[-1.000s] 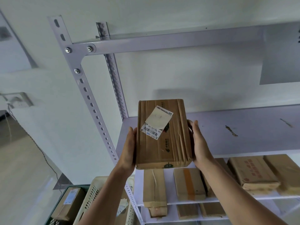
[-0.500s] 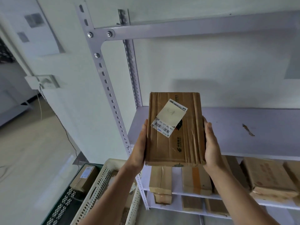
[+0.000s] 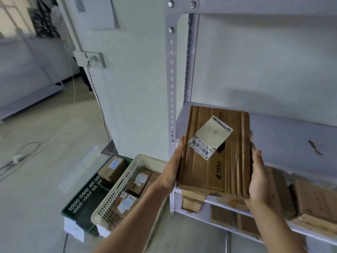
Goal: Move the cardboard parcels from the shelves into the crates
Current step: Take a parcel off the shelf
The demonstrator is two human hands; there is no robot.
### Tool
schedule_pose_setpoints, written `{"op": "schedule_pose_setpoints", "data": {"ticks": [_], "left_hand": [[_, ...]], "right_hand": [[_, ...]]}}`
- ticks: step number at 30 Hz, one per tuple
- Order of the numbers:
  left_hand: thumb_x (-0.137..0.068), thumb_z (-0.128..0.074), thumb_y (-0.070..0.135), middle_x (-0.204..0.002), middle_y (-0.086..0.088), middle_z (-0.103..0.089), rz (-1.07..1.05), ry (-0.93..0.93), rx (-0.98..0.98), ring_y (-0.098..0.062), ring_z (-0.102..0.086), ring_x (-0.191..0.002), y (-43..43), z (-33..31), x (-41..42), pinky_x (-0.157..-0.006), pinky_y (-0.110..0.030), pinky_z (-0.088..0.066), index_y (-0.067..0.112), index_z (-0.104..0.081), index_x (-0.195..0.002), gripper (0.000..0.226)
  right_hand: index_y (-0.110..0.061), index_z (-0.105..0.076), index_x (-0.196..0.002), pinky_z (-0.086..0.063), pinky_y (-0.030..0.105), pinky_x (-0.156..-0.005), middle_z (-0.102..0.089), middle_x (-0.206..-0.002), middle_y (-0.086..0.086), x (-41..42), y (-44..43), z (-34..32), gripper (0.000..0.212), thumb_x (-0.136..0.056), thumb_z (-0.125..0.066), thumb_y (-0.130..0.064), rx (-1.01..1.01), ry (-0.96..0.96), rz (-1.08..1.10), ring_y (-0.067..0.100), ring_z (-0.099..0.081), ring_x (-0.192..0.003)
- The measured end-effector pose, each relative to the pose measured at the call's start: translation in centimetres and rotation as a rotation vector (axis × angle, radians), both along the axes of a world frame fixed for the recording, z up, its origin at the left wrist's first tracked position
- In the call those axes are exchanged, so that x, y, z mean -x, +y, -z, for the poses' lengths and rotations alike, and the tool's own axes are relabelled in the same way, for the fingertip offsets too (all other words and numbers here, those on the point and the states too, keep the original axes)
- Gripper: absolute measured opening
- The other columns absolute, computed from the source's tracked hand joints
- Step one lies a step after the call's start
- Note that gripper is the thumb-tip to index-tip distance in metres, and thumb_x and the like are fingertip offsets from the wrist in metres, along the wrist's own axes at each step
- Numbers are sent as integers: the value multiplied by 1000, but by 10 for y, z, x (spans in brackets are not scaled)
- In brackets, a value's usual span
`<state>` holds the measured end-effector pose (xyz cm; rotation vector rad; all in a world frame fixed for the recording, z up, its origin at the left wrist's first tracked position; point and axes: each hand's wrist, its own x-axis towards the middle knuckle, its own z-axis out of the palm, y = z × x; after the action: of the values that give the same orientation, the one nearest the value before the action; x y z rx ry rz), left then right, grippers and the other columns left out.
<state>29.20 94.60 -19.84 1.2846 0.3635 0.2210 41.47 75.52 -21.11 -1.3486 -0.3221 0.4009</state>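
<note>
1. A flat, oblong cardboard parcel (image 3: 218, 161) is held in the air in front of a grey metal shelf unit, tilted with its far end higher than the near end.
2. Its brown top is creased in long ridges towards the right side and has dark printing near the bottom. The near right corner looks crushed.
3. A white label (image 3: 209, 137) with a barcode is stuck on it at a slant. Part of the label is a blank cream square.
4. The left hand (image 3: 175, 167) grips the parcel's left edge. The thumb lies straight along that edge and the fingers go underneath, so I cannot tell how they lie.
5. The right hand (image 3: 259, 178) grips the right edge near the crushed corner, thumb up the side and fingers curled under the parcel.
6. Behind the parcel, the upper shelf (image 3: 291, 136) shows a bare grey board with a scuff mark.
7. Below it, the lower shelf (image 3: 206, 209) carries more brown parcels (image 3: 315, 203), lying flat and partly stacked.
8. A perforated upright (image 3: 171, 84) stands at the unit's left corner.
9. On the floor (image 3: 45, 179) left of the unit are two crates, touching side by side. The cream crate (image 3: 116, 203) is nearer the shelves and holds several labelled boxes (image 3: 139, 181).
10. The green crate (image 3: 82, 203) holds one box (image 3: 112, 168).
</note>
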Motion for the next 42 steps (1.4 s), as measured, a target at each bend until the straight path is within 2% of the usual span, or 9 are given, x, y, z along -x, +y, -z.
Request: {"op": "schedule_pose_setpoints", "data": {"ticks": [9,14,18,25,27,30,36,38,42], "left_hand": [[-113,-26,63,-178,-4,-31,-4,80,55,-25,-30,-164,27,19,119,-135,-51,-23,24,-24,-173,72],[-107,-32,67,-174,-2,-38,-54,130,122,-24,-39,-159,68,47,196,-133,-48,-28,26,-26,-172,77],[-97,-40,76,-171,1,-45,-136,153,115,-22,-49,-153,111,69,246,-129,-47,-37,33,-23,-172,88],[-86,-49,80,-156,-2,-57,-266,298,86,-22,-64,-134,199,119,290,-115,-39,-52,40,-40,-157,82],[-85,-47,82,-149,1,-62,-288,361,119,-19,-67,-130,229,138,298,-108,-35,-56,46,-42,-151,75],[-83,-50,85,-144,-3,-68,-339,484,154,-25,-68,-130,278,162,306,-118,-49,-50,37,-47,-154,86],[-86,-51,85,-138,-10,-74,-389,672,216,-32,-70,-128,382,210,318,-116,-56,-52,29,-60,-149,84],[-87,-52,89,-130,-8,-79,-400,735,227,-30,-75,-122,413,225,325,-110,-51,-58,29,-66,-144,84],[-84,-47,82,-102,9,-85,-387,840,192,-11,-82,-91,475,264,340,-64,-23,-64,33,-70,-130,71]], "right_hand": [[-39,-61,-146,-66,41,-85,-73,-135,1,115,21,20,75,-89,-52,-86,9,55,48,23,-73,-121],[-34,-58,-151,-65,38,-86,-71,-142,0,188,71,44,81,-86,-58,-82,23,191,-11,19,-71,-124],[-38,-58,-149,-55,49,-104,-69,-144,0,229,119,65,83,-81,-63,-84,83,254,-42,25,-67,-132],[-43,-55,-144,-60,48,-98,-68,-140,-1,262,219,111,84,-73,-71,-86,178,286,-72,23,-69,-126],[-41,-52,-146,-54,54,-109,-64,-146,-1,267,253,131,93,-69,-71,-89,204,309,-84,24,-63,-134],[-35,-49,-149,-37,62,-122,-56,-155,5,273,308,165,99,-69,-68,-91,237,360,-109,28,-52,-144],[-51,-51,-144,-37,61,-122,-56,-155,-6,290,411,228,88,-68,-64,-93,314,535,-201,23,-51,-145],[-52,-48,-144,-34,60,-124,-50,-159,-9,299,441,243,76,-79,-59,-89,358,577,-246,21,-45,-149],[-44,-29,-162,-23,48,-127,-30,-172,-10,319,497,285,68,-101,-44,-68,486,621,-286,16,-27,-159]]}}
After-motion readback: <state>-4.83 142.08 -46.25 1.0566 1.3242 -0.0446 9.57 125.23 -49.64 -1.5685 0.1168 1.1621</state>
